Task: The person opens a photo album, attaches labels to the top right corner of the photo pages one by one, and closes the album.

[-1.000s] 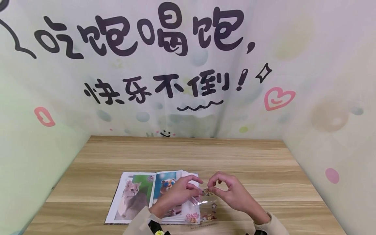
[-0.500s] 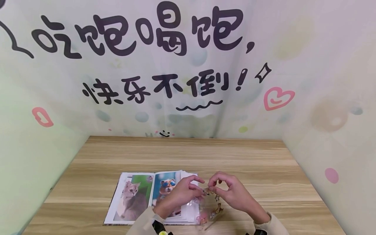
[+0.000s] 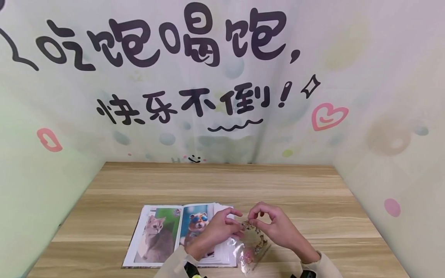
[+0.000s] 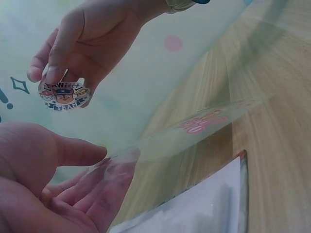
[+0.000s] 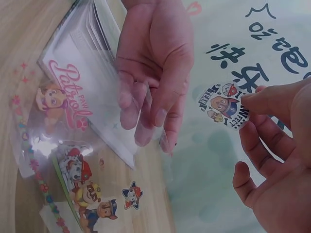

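Note:
My left hand pinches a clear sticker sheet by its edge, between thumb and fingers. Printed on the sheet are cartoon dogs and pink "Paw Patrol" lettering. Between the thumb and forefinger of my right hand is a small peeled sticker. It carries a cartoon dog and the word "TEAM", and it is apart from the sheet in both wrist views. Below my left hand lies an open photo album; that hand and forearm hide part of its right page.
The album's left page shows a cat photo, and its right page an animal in sunglasses. Both rest on a wooden table. A printed backdrop rises behind the table and along its sides.
The sticker sheet has swung and tilted below my hands, its lower end turning. My right hand has shifted very slightly right. Left hand and album stay nearly in place.

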`<state>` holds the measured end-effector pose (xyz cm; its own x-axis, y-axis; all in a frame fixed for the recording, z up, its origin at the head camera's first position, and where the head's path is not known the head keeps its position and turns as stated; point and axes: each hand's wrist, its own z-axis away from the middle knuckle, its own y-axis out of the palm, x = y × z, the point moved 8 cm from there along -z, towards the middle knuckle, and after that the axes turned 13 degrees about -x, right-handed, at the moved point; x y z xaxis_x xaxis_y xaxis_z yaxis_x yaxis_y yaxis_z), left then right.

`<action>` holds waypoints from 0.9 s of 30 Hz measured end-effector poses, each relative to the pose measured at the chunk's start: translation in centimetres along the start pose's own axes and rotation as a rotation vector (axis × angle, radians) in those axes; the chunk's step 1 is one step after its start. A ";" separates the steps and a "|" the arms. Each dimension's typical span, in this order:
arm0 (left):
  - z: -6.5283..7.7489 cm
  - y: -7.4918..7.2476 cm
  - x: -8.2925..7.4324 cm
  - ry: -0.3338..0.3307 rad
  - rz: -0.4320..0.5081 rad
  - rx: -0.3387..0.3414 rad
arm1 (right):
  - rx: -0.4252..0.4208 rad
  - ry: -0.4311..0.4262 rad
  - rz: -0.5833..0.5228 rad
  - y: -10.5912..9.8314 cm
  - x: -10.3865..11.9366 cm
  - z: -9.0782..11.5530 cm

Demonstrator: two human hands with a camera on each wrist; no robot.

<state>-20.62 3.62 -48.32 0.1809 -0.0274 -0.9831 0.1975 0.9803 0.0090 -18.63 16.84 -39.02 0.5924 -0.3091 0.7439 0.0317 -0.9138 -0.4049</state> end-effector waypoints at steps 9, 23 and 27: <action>-0.3 0.4 0.4 0.009 -0.004 -0.017 | -0.003 0.022 0.002 -0.3 -0.6 0.0; -0.4 0.9 0.4 0.067 -0.147 0.002 | 0.003 0.041 0.010 -0.4 -1.1 0.0; -0.4 1.2 0.5 0.086 -0.176 0.013 | -0.003 0.054 0.023 -0.5 -1.4 0.1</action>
<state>-20.74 4.82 -48.87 0.0595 -0.1808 -0.9817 0.2317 0.9591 -0.1626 -19.43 17.72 -39.92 0.5486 -0.3434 0.7623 0.0164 -0.9072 -0.4204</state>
